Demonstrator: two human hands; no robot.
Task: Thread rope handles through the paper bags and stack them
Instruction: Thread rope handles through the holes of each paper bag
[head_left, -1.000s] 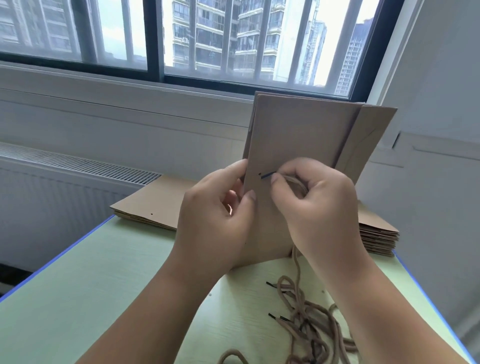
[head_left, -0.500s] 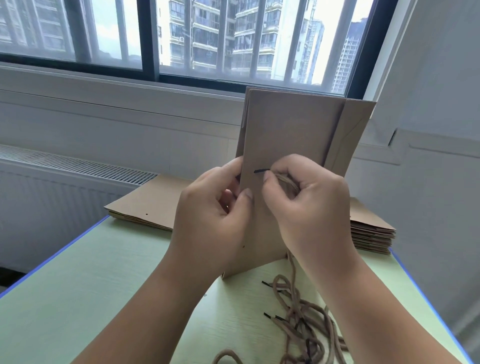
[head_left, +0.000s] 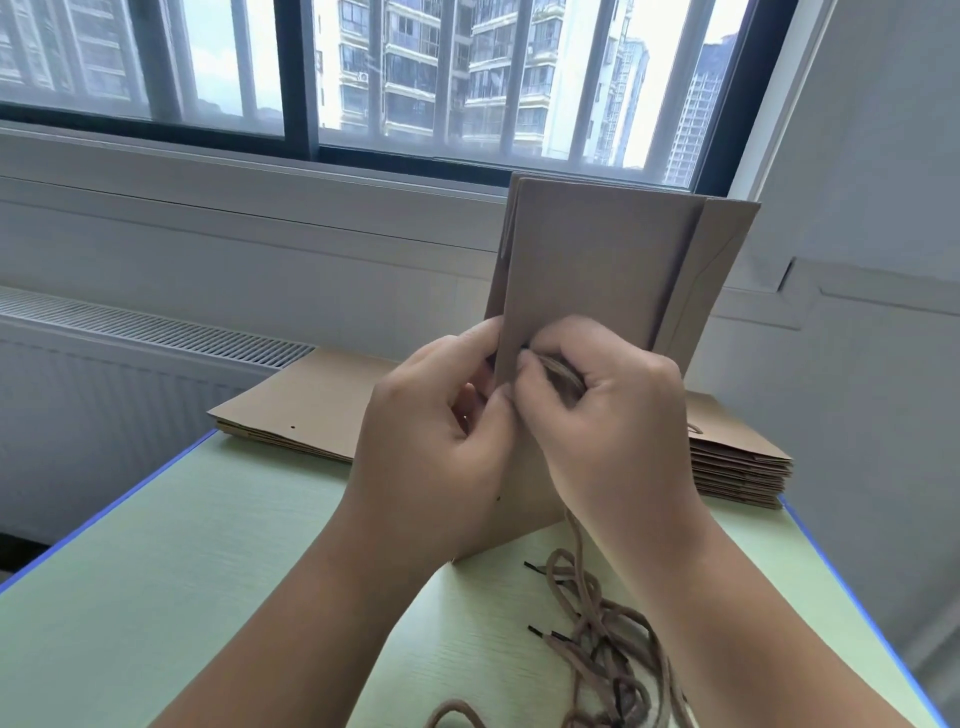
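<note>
Bright daylight floods in through the window (head_left: 467, 78), its sky overexposed; wide-angle bending at edges.

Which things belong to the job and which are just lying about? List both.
Job: bag in the left hand, rope in the right hand, loose ropes, left bag stack, right bag stack.
Just there: table, radiator, window.

Green table (head_left: 156, 571) (blue-edged), radiator (head_left: 114, 405) below barred window (head_left: 415, 78)
</note>
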